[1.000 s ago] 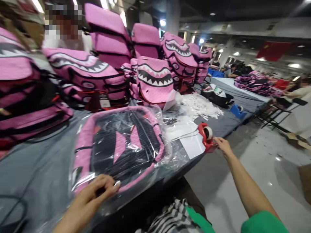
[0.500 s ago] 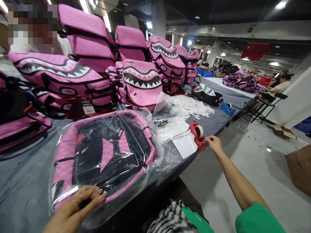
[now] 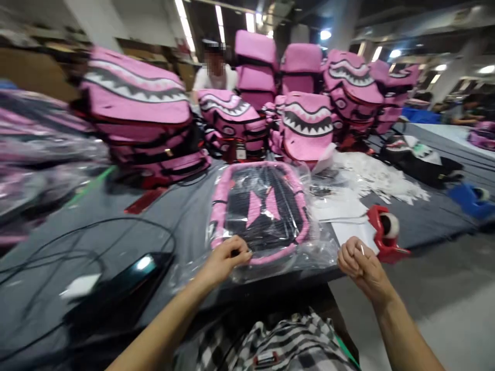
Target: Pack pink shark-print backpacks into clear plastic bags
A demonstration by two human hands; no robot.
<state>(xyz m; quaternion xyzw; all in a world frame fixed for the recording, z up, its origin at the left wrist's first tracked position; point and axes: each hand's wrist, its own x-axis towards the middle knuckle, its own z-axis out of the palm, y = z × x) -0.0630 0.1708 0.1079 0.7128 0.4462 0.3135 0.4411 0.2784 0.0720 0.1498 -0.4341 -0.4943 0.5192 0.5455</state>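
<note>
A pink and black backpack (image 3: 253, 206) lies in a clear plastic bag (image 3: 323, 245) on the grey-covered table. My left hand (image 3: 228, 257) is closed in a pinch on the bag's near edge. Right of the bag, my right hand (image 3: 361, 265) is closed and raised, with a small pale bit showing at its fingertips. It looks like a piece of tape, though blur hides most of it. Just beyond that hand stands a red tape dispenser (image 3: 381, 237) with a white roll, beside white paper sheets (image 3: 344, 214).
Stacked pink backpacks (image 3: 135, 98) with shark mouths line the far side. A person (image 3: 214, 77) stands behind them. White paper slips (image 3: 382, 172), a black bag (image 3: 417, 157) and a blue tape dispenser (image 3: 472, 200) lie right. A black device (image 3: 127, 288) with cables lies left.
My right hand has left the red dispenser's edge and come back toward the bag. My left hand still pinches the bag's near edge. The view has swung left.
</note>
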